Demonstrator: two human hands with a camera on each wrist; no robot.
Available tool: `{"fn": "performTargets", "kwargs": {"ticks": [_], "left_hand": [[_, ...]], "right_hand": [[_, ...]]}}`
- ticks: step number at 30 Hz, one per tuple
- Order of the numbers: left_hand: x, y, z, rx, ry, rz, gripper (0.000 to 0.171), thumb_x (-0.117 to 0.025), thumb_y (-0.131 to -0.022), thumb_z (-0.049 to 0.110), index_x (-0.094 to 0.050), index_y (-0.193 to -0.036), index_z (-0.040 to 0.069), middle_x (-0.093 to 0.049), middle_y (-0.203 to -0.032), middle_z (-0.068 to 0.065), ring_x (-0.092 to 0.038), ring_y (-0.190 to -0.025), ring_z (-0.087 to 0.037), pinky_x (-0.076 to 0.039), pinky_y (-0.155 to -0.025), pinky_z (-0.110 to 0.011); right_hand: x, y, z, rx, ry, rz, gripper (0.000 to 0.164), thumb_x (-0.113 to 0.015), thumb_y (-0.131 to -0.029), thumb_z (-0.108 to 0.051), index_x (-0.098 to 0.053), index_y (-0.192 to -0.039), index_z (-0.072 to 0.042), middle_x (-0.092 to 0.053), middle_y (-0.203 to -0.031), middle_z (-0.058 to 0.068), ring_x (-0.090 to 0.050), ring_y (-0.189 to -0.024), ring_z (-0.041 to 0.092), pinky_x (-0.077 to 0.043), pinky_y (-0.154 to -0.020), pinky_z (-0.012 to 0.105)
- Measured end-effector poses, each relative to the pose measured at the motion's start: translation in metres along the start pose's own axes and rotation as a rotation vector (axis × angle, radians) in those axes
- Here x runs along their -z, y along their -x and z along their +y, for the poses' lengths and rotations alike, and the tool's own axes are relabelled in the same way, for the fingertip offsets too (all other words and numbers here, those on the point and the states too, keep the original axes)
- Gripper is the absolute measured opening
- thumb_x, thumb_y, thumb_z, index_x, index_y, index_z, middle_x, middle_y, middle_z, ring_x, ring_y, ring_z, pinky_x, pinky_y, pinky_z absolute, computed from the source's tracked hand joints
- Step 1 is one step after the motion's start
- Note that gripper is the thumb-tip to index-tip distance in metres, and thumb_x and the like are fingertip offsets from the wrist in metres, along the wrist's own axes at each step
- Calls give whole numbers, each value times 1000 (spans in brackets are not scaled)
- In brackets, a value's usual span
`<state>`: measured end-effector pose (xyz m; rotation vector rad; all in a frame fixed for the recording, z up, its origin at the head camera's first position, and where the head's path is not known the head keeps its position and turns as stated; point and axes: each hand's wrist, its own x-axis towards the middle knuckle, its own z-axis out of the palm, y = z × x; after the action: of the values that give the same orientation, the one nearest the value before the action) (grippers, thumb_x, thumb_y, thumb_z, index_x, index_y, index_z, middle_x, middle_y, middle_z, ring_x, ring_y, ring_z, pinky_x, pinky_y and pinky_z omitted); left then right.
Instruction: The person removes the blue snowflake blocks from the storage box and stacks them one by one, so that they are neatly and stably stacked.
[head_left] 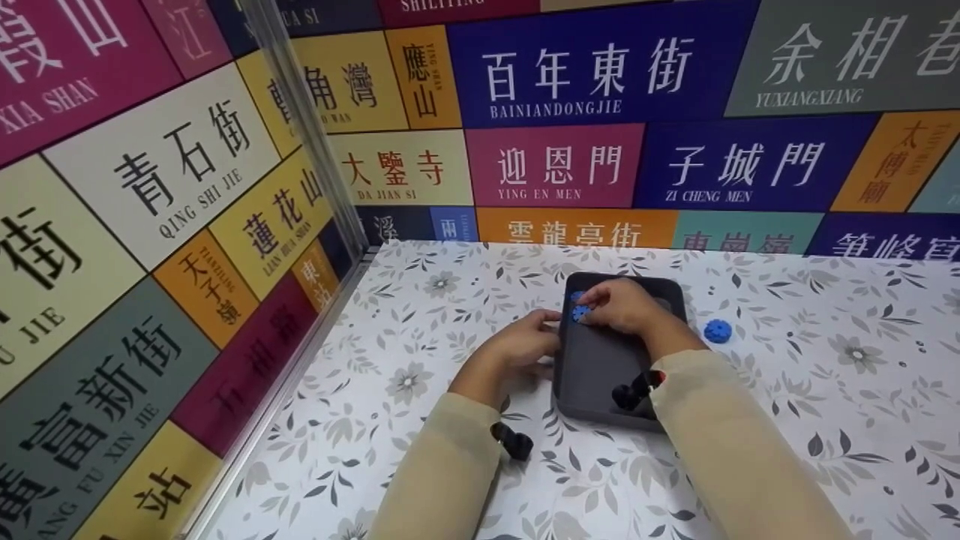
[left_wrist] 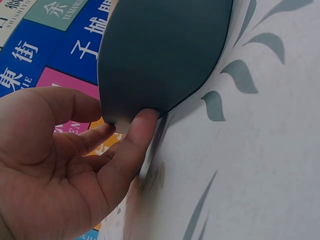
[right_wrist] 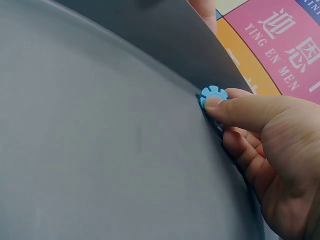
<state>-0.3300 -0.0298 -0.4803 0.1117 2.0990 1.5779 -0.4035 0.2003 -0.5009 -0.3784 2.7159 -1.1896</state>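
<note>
A dark grey rectangular tray (head_left: 600, 375) lies on the table. My left hand (head_left: 527, 343) grips its left side; in the left wrist view the thumb (left_wrist: 140, 130) presses the outer wall and the index finger reaches the rim. Over the tray's far left corner, my right hand (head_left: 622, 304) pinches a small blue notched disc (head_left: 580, 313) between thumb and fingers. That blue disc (right_wrist: 214, 93) shows beside the tray wall in the right wrist view. More blue (head_left: 576, 296) shows just behind it, partly covered by the fingers.
Several blue notched discs (head_left: 718, 331) sit together on the table right of the tray. A white tablecloth (head_left: 795, 315) with grey leaves and flowers covers the table. Walls of coloured street-name panels (head_left: 555, 165) stand behind and at the left.
</note>
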Motion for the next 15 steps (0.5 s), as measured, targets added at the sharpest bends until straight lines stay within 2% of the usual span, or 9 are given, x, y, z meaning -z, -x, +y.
{"fn": "performTargets", "kwargs": {"ticks": [4,7,11,15], "left_hand": [[1,0,-1,2,-10,2,62,-57,-92,9,-52,-154,17,-65,-138,-9,-71,-117,-22,-65,-85,-37],[1,1,-1,6,-2,5,62,-58,-92,8,-53,-152,18,-66,-135,-8,-70,-115,-22,-65,-83,-37],[-2,3,0,41,99,13,59,-60,-93,6,-55,-150,22,-67,-130,-6,-71,-111,-23,-63,-80,-36],[-6,4,0,67,167,24,59,-61,-94,5,-54,-150,23,-67,-131,-5,-71,-109,-23,-61,-78,-36]], "right_hand": [[1,2,-1,-15,-68,4,30,-77,-98,-21,-79,-124,-7,-80,-110,13,-68,-81,13,-58,-72,26],[2,4,-2,-33,-194,25,32,-71,-103,-22,-76,-128,-4,-79,-106,9,-69,-79,11,-60,-73,25],[9,9,-13,-68,-433,72,35,-68,-105,-18,-72,-133,3,-75,-96,2,-69,-77,10,-62,-74,24],[11,8,-15,-93,-578,124,35,-67,-106,-16,-70,-135,3,-74,-95,-4,-69,-78,9,-64,-78,27]]}}
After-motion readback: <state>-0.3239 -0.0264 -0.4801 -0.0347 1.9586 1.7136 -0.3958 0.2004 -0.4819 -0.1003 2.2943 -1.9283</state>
